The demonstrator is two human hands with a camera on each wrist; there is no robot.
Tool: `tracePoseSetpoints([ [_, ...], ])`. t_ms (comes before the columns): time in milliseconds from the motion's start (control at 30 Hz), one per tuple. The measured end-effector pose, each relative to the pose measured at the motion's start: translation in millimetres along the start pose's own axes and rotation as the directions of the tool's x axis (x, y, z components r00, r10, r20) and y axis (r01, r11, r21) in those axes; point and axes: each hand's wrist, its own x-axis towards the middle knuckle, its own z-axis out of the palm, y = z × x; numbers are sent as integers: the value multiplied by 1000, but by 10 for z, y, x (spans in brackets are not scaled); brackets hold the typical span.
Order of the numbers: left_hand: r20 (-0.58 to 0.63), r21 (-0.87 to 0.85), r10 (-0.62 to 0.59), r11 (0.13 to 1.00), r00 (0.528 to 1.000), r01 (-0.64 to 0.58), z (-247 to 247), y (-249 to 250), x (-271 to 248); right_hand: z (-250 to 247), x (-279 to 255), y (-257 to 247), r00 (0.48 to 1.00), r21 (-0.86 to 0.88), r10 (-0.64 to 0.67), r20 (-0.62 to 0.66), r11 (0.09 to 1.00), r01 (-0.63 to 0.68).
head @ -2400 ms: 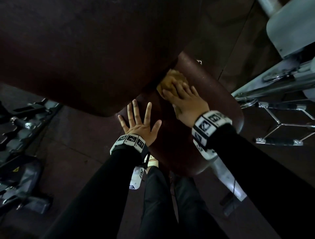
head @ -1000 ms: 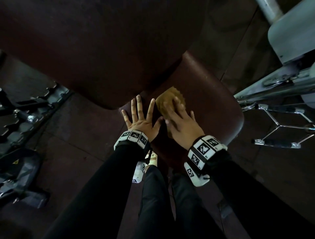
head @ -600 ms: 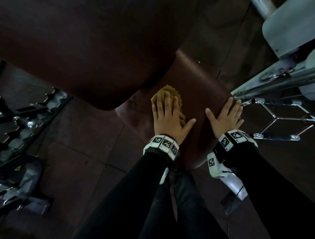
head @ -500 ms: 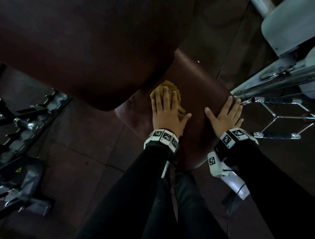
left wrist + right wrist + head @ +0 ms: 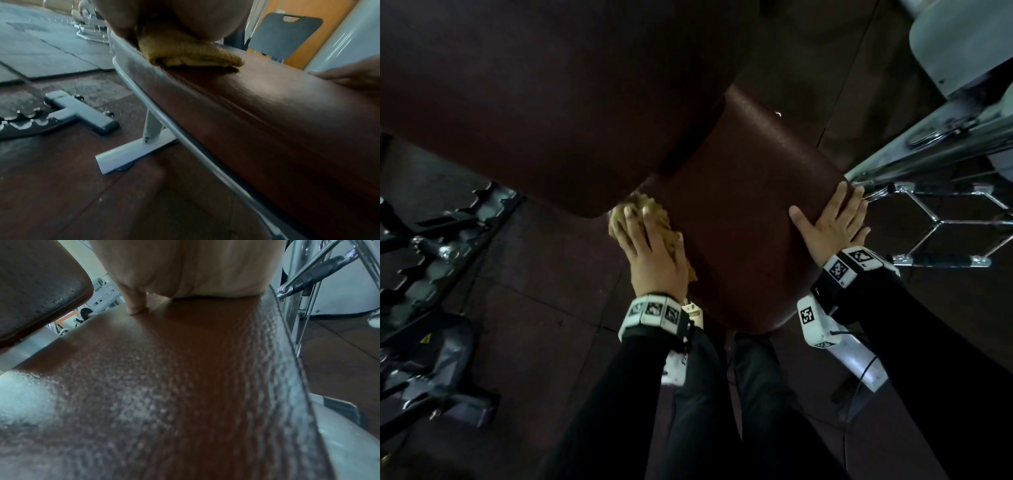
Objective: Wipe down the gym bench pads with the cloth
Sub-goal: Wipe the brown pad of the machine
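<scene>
From the head view, your left hand (image 5: pixel 650 253) lies flat on the yellow cloth (image 5: pixel 654 219), fingers stretched out over it rather than wrapped round it, pressing it onto the left edge of the seat pad (image 5: pixel 743 212), right where that pad tucks under the big back pad (image 5: pixel 544 96). Your right hand (image 5: pixel 828 222) sits on the seat pad's opposite edge, palm down, fingers straight and spread, holding nothing, well apart from the cloth. Just beyond that hand is a chrome cable handle (image 5: pixel 941 222), and off past the cloth side of the seat pad a dark rack (image 5: pixel 431 240) stands on the floor (image 5: pixel 544 274). Over to the left wrist view: the cloth (image 5: pixel 191 53) is bunched under your palm (image 5: pixel 174 14) right at the seat pad's (image 5: pixel 267 113) rim, part of it poking out onto the top surface; how your fingers lie cannot be made out from here. Below the seat pad a pale frame foot (image 5: pixel 131 151) rests on the floor, and a grey chair (image 5: pixel 283 34) stands beyond the pad's far side. Now the right wrist view: your palm (image 5: pixel 205 267) is planted on the grained seat pad (image 5: pixel 185 369), thumb (image 5: pixel 134 301) tip touching the surface, nothing in that grip. The back pad's corner (image 5: pixel 41 288) hangs above the seat pad on the thumb side, with chrome tubing (image 5: pixel 308 279) on the other.
</scene>
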Motion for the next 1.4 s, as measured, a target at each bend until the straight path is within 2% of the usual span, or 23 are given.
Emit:
tracePoseSetpoints([
  [100, 37, -49, -10, 999, 999, 11, 125, 116, -363, -4, -11, -19, 1000, -2, 5, -5, 1000, -5],
  [200, 107, -12, 105, 994, 989, -104, 244, 319, -505, -14, -15, -32, 1000, -9, 5, 2, 1000, -5],
  [300, 101, 35, 193, 980, 976, -198, 273, 509, -325, -19, -16, -28, 1000, 0, 4, 7, 1000, -4],
  [400, 121, 108, 215, 968, 969, -228, 199, 573, 78, -24, -21, -25, 1000, 7, -6, -1, 1000, 6],
  [467, 137, 135, 188, 969, 973, -206, 114, 524, 349, -25, -21, -22, 1000, 5, -9, 1, 1000, 9],
  [600, 80, 166, 61, 983, 995, -73, -95, 304, 581, -27, -34, -27, 1000, -8, -5, -1, 1000, 5],
  [733, 57, 45, -85, 996, 995, 82, -123, 124, 319, -47, -45, -43, 1000, -6, -1, 15, 1000, 1],
  [833, 23, -17, -124, 992, 992, 125, -57, 110, -8, -58, -46, -43, 1000, -1, 0, 30, 1000, 0],
  [900, 42, -45, -173, 984, 984, 175, 11, 177, -187, -61, -50, -47, 999, 8, 2, 38, 1000, -3],
  [967, 73, -66, -142, 987, 987, 147, 79, 278, -299, -62, -50, -54, 999, 10, 5, 46, 1000, -6],
  [1067, 106, -45, 50, 998, 993, -46, 134, 407, -298, -63, -52, -57, 999, 16, 7, 44, 1000, -8],
  [1133, 129, 20, 141, 989, 982, -144, 122, 434, -130, -61, -46, -54, 999, 27, 3, 48, 1000, -5],
  [1200, 145, 79, 179, 978, 973, -192, 71, 406, 131, -59, -42, -49, 999, 30, 0, 41, 1000, -1],
  [1300, 112, 113, 139, 982, 984, -151, -64, 258, 470, -50, -37, -43, 999, 14, 0, 39, 1000, -1],
  [1400, 76, 89, -14, 996, 997, 8, -165, 80, 530, -33, -24, -30, 1000, 18, -2, 28, 1000, 1],
])
